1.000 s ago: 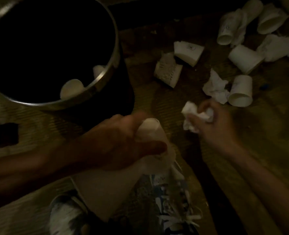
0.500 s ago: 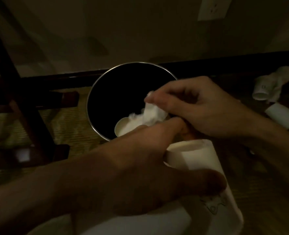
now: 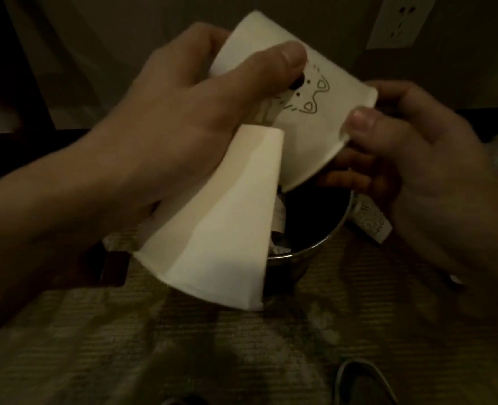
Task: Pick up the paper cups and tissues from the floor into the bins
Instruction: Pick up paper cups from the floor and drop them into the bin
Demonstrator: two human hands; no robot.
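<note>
Three paper cups in all: one plain white paper cup (image 3: 224, 229), one white paper cup with a line-drawn animal face (image 3: 315, 118), and one printed paper cup (image 3: 370, 223) on the floor. One round metal-rimmed bin (image 3: 326, 241). Two hands, the left hand (image 3: 169, 112) and the right hand (image 3: 417, 159). One white wall socket plate (image 3: 399, 21).

A white paper cup with a line-drawn animal face (image 3: 315, 133), held by the left hand (image 3: 169, 112) and right hand (image 3: 417, 159), tilts mouth-down over a round dark metal-rimmed bin (image 3: 309, 220). A plain white paper cup (image 3: 221, 229) slants beside it, mouth lowest.
</note>
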